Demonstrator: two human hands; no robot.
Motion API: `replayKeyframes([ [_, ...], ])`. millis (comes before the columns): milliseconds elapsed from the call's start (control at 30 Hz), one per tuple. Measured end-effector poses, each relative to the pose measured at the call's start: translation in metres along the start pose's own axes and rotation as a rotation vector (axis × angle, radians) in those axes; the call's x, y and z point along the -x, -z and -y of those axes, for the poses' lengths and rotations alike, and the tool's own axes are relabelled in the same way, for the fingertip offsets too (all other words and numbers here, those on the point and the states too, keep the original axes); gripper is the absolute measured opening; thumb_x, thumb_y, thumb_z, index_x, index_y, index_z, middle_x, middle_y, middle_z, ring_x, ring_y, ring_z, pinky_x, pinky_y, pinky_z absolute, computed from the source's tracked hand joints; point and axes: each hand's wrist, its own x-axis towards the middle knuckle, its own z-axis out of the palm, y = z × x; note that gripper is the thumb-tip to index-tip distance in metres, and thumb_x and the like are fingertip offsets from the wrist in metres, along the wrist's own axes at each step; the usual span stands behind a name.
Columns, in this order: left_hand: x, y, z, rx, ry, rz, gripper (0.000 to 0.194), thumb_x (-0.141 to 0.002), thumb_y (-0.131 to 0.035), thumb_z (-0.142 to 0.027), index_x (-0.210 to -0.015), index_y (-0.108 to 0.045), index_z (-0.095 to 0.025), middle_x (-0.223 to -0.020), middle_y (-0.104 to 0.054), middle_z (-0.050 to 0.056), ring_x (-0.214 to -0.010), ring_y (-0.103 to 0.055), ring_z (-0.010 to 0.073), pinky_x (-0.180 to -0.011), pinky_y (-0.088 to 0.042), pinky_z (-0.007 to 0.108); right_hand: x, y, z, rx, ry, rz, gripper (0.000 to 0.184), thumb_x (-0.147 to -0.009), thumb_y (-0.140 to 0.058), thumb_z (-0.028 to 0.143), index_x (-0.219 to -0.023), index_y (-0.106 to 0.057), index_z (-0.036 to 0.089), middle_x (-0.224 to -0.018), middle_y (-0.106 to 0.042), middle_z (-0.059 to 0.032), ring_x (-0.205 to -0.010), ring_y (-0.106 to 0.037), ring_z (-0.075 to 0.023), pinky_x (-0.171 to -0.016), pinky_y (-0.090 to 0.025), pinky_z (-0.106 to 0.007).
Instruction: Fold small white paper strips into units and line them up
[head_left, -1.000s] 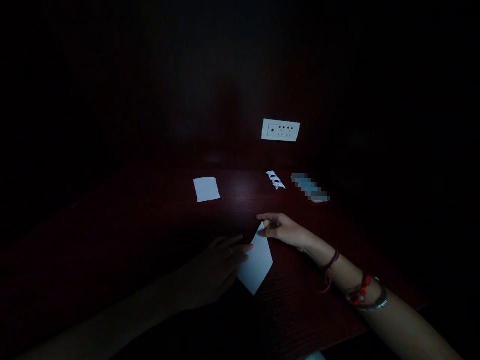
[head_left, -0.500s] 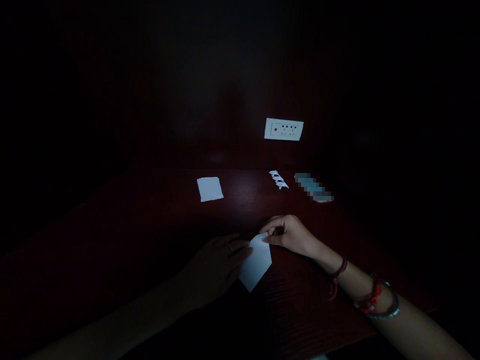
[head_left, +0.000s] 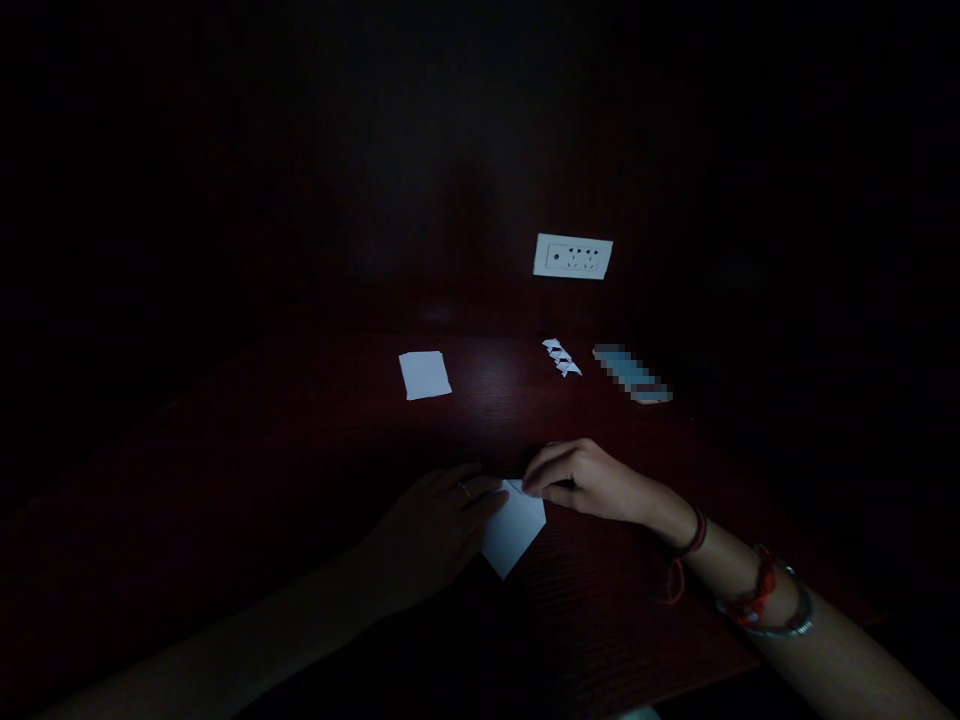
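A partly folded sheet of white paper (head_left: 512,532) lies on the dark red table in front of me, one pointed corner toward me. My left hand (head_left: 439,525), deep in shadow and wearing a ring, holds the paper's left side with thumb and fingertips. At the upper edge, my right hand (head_left: 596,482) has its fingers closed on the paper, where a small turned-down flap shows. Its fingertips partly hide the right end of that flap. Bracelets circle the right wrist and forearm.
A stack of white paper squares (head_left: 426,376) lies farther back on the table (head_left: 337,420). To its right are several small folded paper pieces (head_left: 562,358) in a row and a phone (head_left: 632,375) with a blurred screen. A white power socket (head_left: 573,257) is on the back wall.
My right hand has moved down toward me and turned the paper's upper tip down. The paper's top edge now looks flat. My left hand stays nearly in place.
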Motion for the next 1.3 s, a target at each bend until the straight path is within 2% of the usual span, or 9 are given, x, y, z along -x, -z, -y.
replayKeyframes([
  [167,0.0,-0.001,0.0,-0.004,-0.004,-0.019,0.036,-0.081,-0.043,-0.016,-0.117,-0.043,-0.023,-0.12,-0.047,0.002,-0.113,-0.037,0.0234,-0.089,-0.035,0.041,0.0,0.002,0.0,0.083,0.101,0.06,0.021,-0.078,-0.046,0.008,-0.088,-0.063,0.014,-0.092,-0.059,-0.0053,-0.085,-0.053,-0.0114,-0.079,-0.042,-0.024],
  [333,-0.001,-0.005,0.001,-0.015,-0.005,-0.028,0.036,-0.081,-0.043,-0.016,-0.117,-0.043,-0.022,-0.119,-0.047,0.003,-0.113,-0.036,0.0236,-0.089,-0.034,0.041,0.001,0.003,0.0,0.141,0.14,0.092,0.021,-0.079,-0.045,0.008,-0.089,-0.063,0.013,-0.095,-0.057,-0.0062,-0.087,-0.052,-0.0119,-0.08,-0.041,-0.025],
  [433,-0.001,-0.004,0.001,-0.028,-0.009,-0.03,0.038,-0.08,-0.043,-0.015,-0.118,-0.043,-0.021,-0.124,-0.042,0.004,-0.115,-0.034,0.0238,-0.09,-0.034,0.041,0.001,0.004,0.0,0.161,0.153,0.099,0.022,-0.08,-0.044,0.009,-0.09,-0.063,0.014,-0.096,-0.057,-0.0065,-0.088,-0.051,-0.0122,-0.08,-0.042,-0.026],
  [533,-0.001,-0.004,0.001,-0.041,-0.045,-0.006,0.042,-0.08,-0.043,-0.013,-0.12,-0.04,-0.024,-0.131,-0.034,0.001,-0.119,-0.028,0.0239,-0.091,-0.032,0.042,0.001,0.003,-0.001,0.153,0.165,0.102,0.022,-0.08,-0.044,0.01,-0.091,-0.063,0.014,-0.097,-0.056,-0.007,-0.089,-0.051,-0.0125,-0.08,-0.042,-0.027],
  [700,0.001,-0.008,0.004,-0.021,-0.053,0.04,0.051,-0.082,-0.038,-0.011,-0.128,-0.026,-0.027,-0.131,-0.034,-0.002,-0.12,-0.028,0.0224,-0.091,-0.032,0.042,0.002,0.003,-0.004,0.12,0.187,0.107,0.024,-0.08,-0.044,0.008,-0.094,-0.062,0.014,-0.098,-0.057,-0.0071,-0.09,-0.052,-0.0125,-0.08,-0.043,-0.027],
  [833,0.001,-0.01,0.005,-0.012,-0.059,0.035,0.048,-0.082,-0.039,-0.013,-0.127,-0.029,-0.026,-0.13,-0.035,-0.001,-0.119,-0.029,0.0228,-0.09,-0.033,0.042,0.003,0.004,-0.006,0.11,0.2,0.126,0.025,-0.078,-0.045,0.005,-0.093,-0.063,0.014,-0.099,-0.057,-0.0071,-0.091,-0.052,-0.0124,-0.083,-0.041,-0.026],
  [1300,0.001,-0.01,0.005,0.019,-0.095,0.012,0.05,-0.079,-0.04,-0.008,-0.125,-0.033,-0.025,-0.13,-0.035,0.003,-0.118,-0.029,0.0245,-0.089,-0.032,0.043,0.005,0.008,-0.011,-0.037,0.111,0.156,0.03,-0.07,-0.048,0.001,-0.089,-0.065,0.017,-0.105,-0.058,-0.0038,-0.091,-0.055,-0.0111,-0.082,-0.042,-0.024],
])
